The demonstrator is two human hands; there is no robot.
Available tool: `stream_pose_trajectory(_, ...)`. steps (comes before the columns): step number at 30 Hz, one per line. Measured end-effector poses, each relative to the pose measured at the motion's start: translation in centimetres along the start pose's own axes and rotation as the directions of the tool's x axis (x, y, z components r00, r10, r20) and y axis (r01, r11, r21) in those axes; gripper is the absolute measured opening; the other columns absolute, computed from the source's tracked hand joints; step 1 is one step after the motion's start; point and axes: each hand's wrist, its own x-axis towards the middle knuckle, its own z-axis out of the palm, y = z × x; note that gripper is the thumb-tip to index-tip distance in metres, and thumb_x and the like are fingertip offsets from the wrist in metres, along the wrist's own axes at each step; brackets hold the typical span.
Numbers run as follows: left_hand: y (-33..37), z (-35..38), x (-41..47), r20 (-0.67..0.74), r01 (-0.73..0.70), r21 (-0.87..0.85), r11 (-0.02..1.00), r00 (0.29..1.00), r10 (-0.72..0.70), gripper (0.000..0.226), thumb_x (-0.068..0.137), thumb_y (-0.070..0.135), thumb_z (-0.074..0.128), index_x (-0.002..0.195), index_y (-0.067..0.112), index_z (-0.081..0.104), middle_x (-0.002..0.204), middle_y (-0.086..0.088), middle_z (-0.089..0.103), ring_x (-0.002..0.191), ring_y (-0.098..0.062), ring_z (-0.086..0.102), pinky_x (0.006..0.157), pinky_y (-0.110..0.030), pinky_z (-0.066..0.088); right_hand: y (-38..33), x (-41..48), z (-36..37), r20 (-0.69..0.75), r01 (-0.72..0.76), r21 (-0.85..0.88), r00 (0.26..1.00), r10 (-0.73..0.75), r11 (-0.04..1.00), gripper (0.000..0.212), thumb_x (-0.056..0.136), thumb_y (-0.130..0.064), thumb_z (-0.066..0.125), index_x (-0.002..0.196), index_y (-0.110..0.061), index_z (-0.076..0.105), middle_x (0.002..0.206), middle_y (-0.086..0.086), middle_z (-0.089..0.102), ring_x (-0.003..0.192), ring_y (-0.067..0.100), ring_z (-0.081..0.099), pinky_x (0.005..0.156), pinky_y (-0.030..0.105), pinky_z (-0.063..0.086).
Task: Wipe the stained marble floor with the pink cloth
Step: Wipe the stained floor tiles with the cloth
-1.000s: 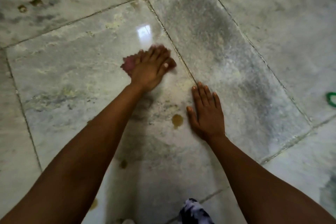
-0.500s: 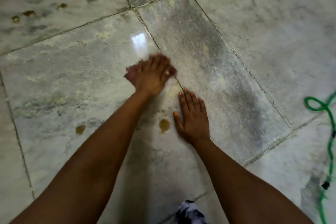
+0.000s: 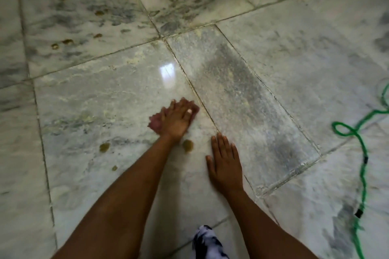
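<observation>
Left hand [image 3: 175, 120], fingers straight, presses crumpled pink cloth [image 3: 154, 124] onto grey-white marble floor [image 3: 105, 101] just beyond round brown stain [image 3: 188, 145]; right hand [image 3: 226, 164] flat, fingers straight, beside stain.

cloth [image 3: 155, 123] on the floor [image 3: 94, 101], tucked under left hand [image 3: 175, 120] | right hand [image 3: 226, 164] flat on floor, to its right and nearer | stain [image 3: 187, 145] sits between both hands | hose [image 3: 362, 153] way off right
</observation>
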Motion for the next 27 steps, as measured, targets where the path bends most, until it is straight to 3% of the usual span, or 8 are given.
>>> stream_pose_trajectory(3, 1.4, 3.5, -4.7, -0.007, -0.124, 0.177, 0.976, 0.992, 0.128, 0.049, 0.098, 0.044, 0.020, 0.146, 0.036, 0.025, 0.158, 0.005, 0.012, 0.146, -0.019, 0.006, 0.114, -0.041, -0.004, 0.2, 0.0, 0.2, -0.011, -0.004, 0.006, 1.000, 0.005, 1.000, 0.058, 0.095, -0.038, 0.029, 0.145, -0.011, 0.032, 0.152, 0.009, 0.032, 0.141, 0.017, 0.020, 0.115, 0.037, 0.013)
stream_pose_trajectory(7, -1.7, 4.1, -8.7, -0.017, -0.245, 0.334, 0.910, 0.964, 0.266, 0.055, 0.093, 0.043, 0.028, 0.145, 0.026, 0.032, 0.151, -0.002, 0.034, 0.140, -0.022, 0.030, 0.112, -0.044, 0.008, 0.2, -0.1, 0.4, -0.020, 0.005, -0.002, 1.000, -0.005, 1.000, 0.058, 0.094, -0.037, 0.028, 0.146, -0.011, 0.031, 0.153, 0.009, 0.029, 0.142, 0.018, 0.020, 0.114, 0.038, 0.015)
stream_pose_trajectory(13, -4.6, -0.5, 0.5, -0.150, 0.119, 0.251, 0.961, 0.985, -0.083, 0.055, 0.098, 0.039, 0.018, 0.150, 0.025, 0.009, 0.159, -0.001, 0.005, 0.146, -0.020, 0.001, 0.115, -0.045, -0.006, 0.2, -0.1, 0.5, -0.021, 0.007, 0.006, 1.000, -0.006, 1.000, 0.059, 0.094, -0.037, 0.030, 0.148, -0.012, 0.027, 0.155, 0.008, 0.026, 0.143, 0.019, 0.022, 0.115, 0.038, 0.014)
stream_pose_trajectory(15, -3.5, -0.4, 1.7, -0.142, 0.159, 0.189, 0.969, 0.981, -0.133, 0.053, 0.099, 0.037, 0.018, 0.150, 0.026, 0.007, 0.159, 0.001, 0.002, 0.146, -0.020, -0.002, 0.115, -0.045, -0.006, 0.3, -0.1, 0.4, -0.025, 0.003, 0.004, 1.000, -0.003, 1.000, 0.059, 0.094, -0.036, 0.030, 0.148, -0.012, 0.028, 0.154, 0.008, 0.026, 0.142, 0.019, 0.022, 0.115, 0.039, 0.015)
stream_pose_trajectory(18, -0.9, 2.6, -2.7, -0.089, -0.002, 0.226, 0.974, 0.996, 0.023, 0.060, 0.092, 0.044, 0.010, 0.149, 0.027, 0.019, 0.158, 0.001, 0.015, 0.146, -0.021, 0.010, 0.114, -0.039, -0.002, 0.5, -0.2, 0.5, -0.007, -0.004, -0.003, 1.000, 0.004, 1.000, 0.059, 0.094, -0.037, 0.030, 0.147, -0.012, 0.029, 0.154, 0.008, 0.027, 0.143, 0.019, 0.021, 0.115, 0.040, 0.016)
stream_pose_trajectory(23, -2.2, 3.8, -9.0, 0.063, -0.327, 0.328, 0.886, 0.944, 0.325, 0.053, 0.093, 0.041, 0.031, 0.144, 0.025, 0.033, 0.150, 0.002, 0.034, 0.138, -0.017, 0.031, 0.110, -0.041, 0.013, 0.3, -0.1, 0.4, -0.018, 0.001, -0.002, 1.000, -0.001, 1.000, 0.059, 0.094, -0.037, 0.031, 0.146, -0.011, 0.031, 0.153, 0.010, 0.029, 0.142, 0.020, 0.023, 0.114, 0.040, 0.018)
stream_pose_trajectory(25, -3.5, 2.4, -6.7, 0.076, -0.318, 0.358, 0.878, 0.947, 0.312, 0.054, 0.095, 0.042, 0.027, 0.147, 0.028, 0.026, 0.154, 0.002, 0.026, 0.142, -0.018, 0.023, 0.111, -0.041, 0.005, 0.3, 0.1, 0.5, -0.009, 0.006, -0.010, 1.000, -0.006, 1.000, 0.059, 0.094, -0.037, 0.030, 0.147, -0.011, 0.030, 0.154, 0.009, 0.027, 0.142, 0.020, 0.022, 0.115, 0.040, 0.017)
stream_pose_trajectory(27, -4.4, 0.5, -2.9, 0.016, -0.171, 0.296, 0.940, 0.985, 0.174, 0.053, 0.097, 0.041, 0.021, 0.149, 0.030, 0.014, 0.158, 0.004, 0.009, 0.146, -0.017, 0.006, 0.114, -0.040, -0.003, 0.2, 0.1, 0.6, -0.002, 0.001, -0.009, 1.000, -0.001, 1.000, 0.059, 0.094, -0.037, 0.029, 0.147, -0.012, 0.029, 0.155, 0.009, 0.025, 0.143, 0.019, 0.020, 0.116, 0.038, 0.013)
